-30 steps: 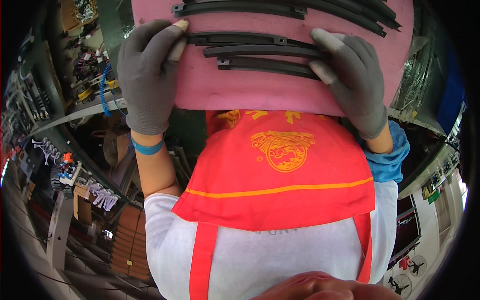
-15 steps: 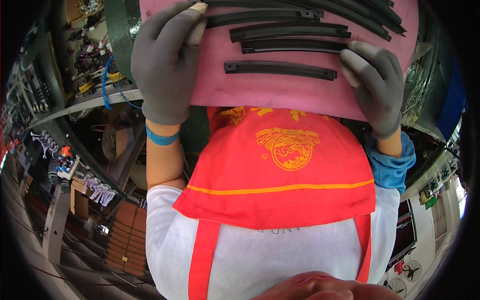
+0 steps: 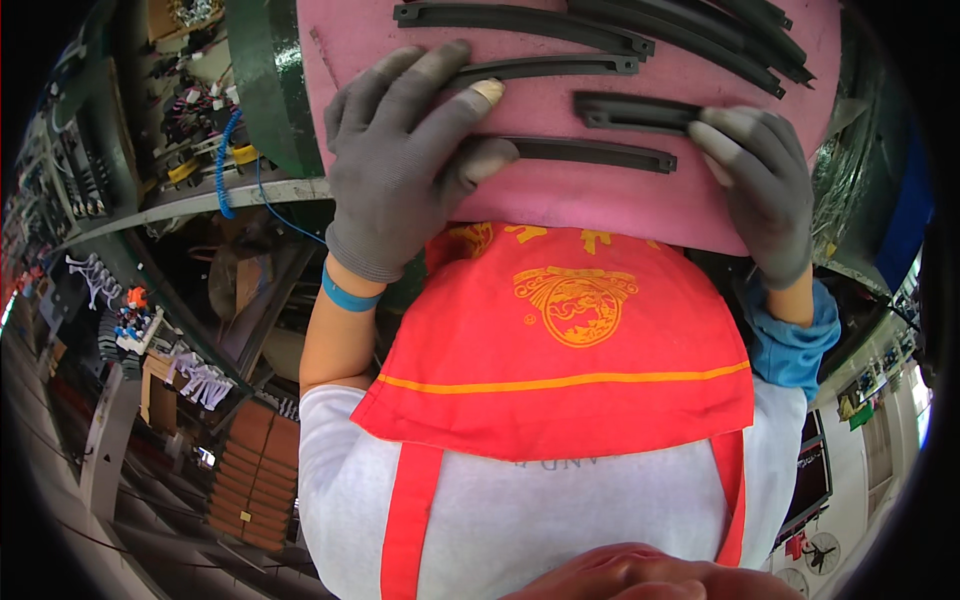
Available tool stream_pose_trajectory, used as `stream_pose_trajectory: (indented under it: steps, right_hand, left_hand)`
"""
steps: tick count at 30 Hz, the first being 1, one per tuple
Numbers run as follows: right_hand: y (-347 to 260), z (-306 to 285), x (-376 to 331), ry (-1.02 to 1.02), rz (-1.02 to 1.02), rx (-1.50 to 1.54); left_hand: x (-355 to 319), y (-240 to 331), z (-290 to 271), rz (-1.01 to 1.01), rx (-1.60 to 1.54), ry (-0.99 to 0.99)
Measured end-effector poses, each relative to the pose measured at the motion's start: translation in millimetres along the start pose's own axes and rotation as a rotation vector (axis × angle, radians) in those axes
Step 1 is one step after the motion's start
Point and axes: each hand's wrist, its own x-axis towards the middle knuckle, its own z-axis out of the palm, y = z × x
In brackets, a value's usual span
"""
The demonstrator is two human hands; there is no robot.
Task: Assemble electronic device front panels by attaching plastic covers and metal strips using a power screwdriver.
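Note:
Several thin, dark, slightly curved plastic strips lie on a pink mat. My right hand (image 3: 755, 175), in a grey glove with pale fingertips, pinches the right end of one dark strip (image 3: 635, 111); that strip looks blurred. My left hand (image 3: 405, 150), also gloved, reaches over the mat with fingers apart. Its fingertips cover the left end of an upper strip (image 3: 560, 67). Its thumb lies over the left end of the nearest strip (image 3: 600, 153). Whether those fingertips press on either strip is hard to see.
Another curved strip (image 3: 520, 20) lies farther back, and more strips (image 3: 700, 45) are bunched at the far right of the pink mat (image 3: 560, 203). A coiled blue hose (image 3: 224, 165) hangs at the left. Clear plastic film (image 3: 845, 170) lies to the right.
My left hand has come right and nearer, from the far strips to over the left ends of two others. The strip in my right hand has shifted right, away from its neighbours.

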Motion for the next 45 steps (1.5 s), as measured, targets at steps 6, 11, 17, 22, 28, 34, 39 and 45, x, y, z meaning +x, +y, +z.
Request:
stream_pose_trajectory:
  steps: [6, 11, 17, 22, 28, 34, 39, 45]
  right_hand:
    - [-5.8, -32.7, -45.6, -0.039, 0.350, 0.049]
    - [3.6, -50.3, -38.9, -0.222, 0.279, -0.014]
    - [15.6, -8.1, 11.3, 0.170, 0.332, -0.304]
    - [27.4, -15.3, -7.0, 0.054, 0.365, -0.313]
    - [38.9, -25.9, -47.1, 0.124, 0.444, 0.023]
    - [39.9, -20.3, -53.4, 0.233, 0.392, 0.065]
    - [39.7, -25.9, -46.8, 0.122, 0.432, 0.010]
    - [54.6, -27.2, -59.3, 0.177, 0.388, 0.090]
  left_hand:
    - [-11.1, -3.1, 7.9, 0.136, 0.024, -0.051]
    - [-3.4, -28.7, -13.8, 0.104, 0.057, -0.040]
    - [15.2, -14.9, -28.0, -0.043, -0.273, 0.091]
    - [52.9, -12.2, 4.6, 0.143, -0.018, 0.077]
    - [50.2, -18.1, -15.5, 0.103, 0.014, -0.148]
    - [69.2, 24.6, -3.9, -0.031, -0.281, -0.094]
    - [99.6, 65.0, 38.8, 0.308, 0.031, -0.025]
    - [95.6, 61.5, 35.9, 0.196, -0.017, -0.084]
